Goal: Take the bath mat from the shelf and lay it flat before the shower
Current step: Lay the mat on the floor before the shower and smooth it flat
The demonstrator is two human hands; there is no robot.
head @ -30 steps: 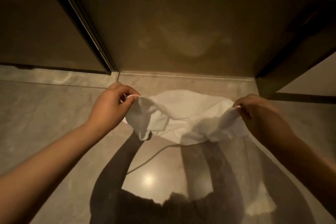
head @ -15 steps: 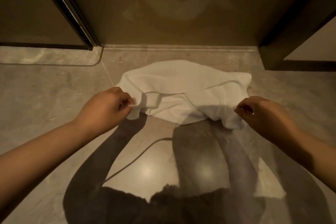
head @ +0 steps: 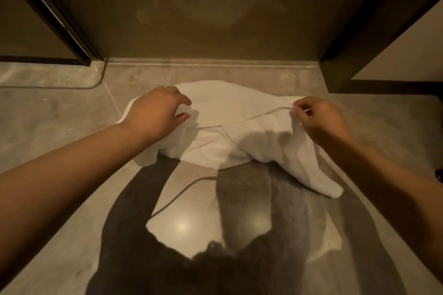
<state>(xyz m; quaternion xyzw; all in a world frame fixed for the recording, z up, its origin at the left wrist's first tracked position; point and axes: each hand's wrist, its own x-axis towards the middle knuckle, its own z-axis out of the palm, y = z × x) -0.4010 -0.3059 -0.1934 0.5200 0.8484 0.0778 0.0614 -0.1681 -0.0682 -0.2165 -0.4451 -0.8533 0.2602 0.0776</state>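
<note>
A raised grey stone threshold (head: 211, 66) ran across the far side of the glossy grey tiled floor (head: 55, 127), with the brownish glass shower panel (head: 215, 12) rising behind it and a dark metal door frame (head: 72, 29) slanting down to its left end; a dark post (head: 335, 64) closed the right end. A thin dark cable (head: 182, 193) curved over the tiles just behind the crumpled white cloth bath mat (head: 239, 127), not touching it that could be seen. The mat lay on the floor just before the threshold, between frame and post, bunched and folded over itself, its long axis running left to right, parallel to the threshold, with one tail trailing toward the near right. Bare floor lay open to the left, the right and the near side. The left hand (head: 155, 112) rested on the mat's left end with fingers spread, gripping nothing. The right hand (head: 318, 120) pinched a folded edge of the mat at its right end.
</note>
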